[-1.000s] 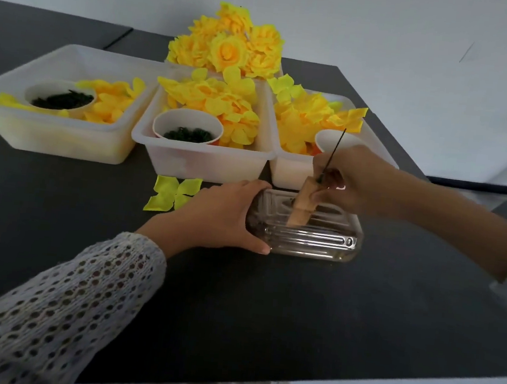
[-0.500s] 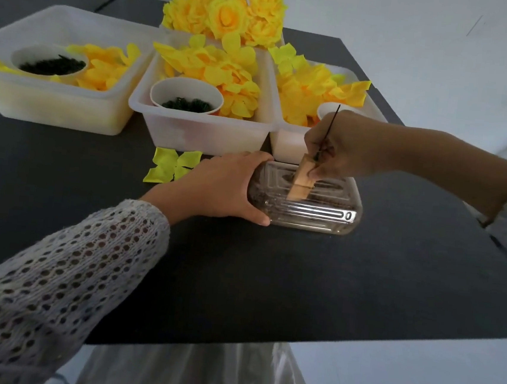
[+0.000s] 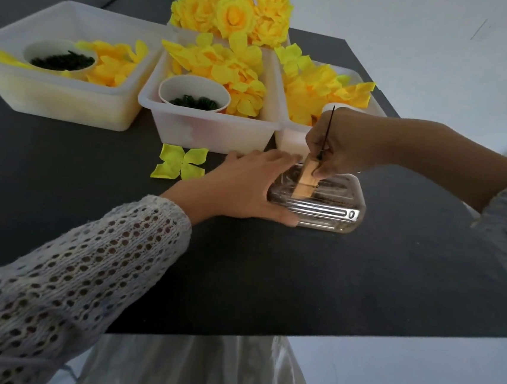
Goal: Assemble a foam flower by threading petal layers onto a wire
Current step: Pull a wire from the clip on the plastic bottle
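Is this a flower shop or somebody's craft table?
Probably a craft worktable, not a shop. White bins hold loose yellow petals, finished foam flowers are piled behind, and the right hand holds a thin wire over a clear plastic box.

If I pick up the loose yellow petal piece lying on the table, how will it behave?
The petal piece looks thin, with curled lobes, so it is probably floppy and very light. Lying flat on the table, it may be hard to pinch and could crease easily.

A black table [image 3: 298, 289] fills the middle. A plain white wall [image 3: 431, 38] rises from twelve to three o'clock. Pale floor [image 3: 414, 377] shows at five o'clock.
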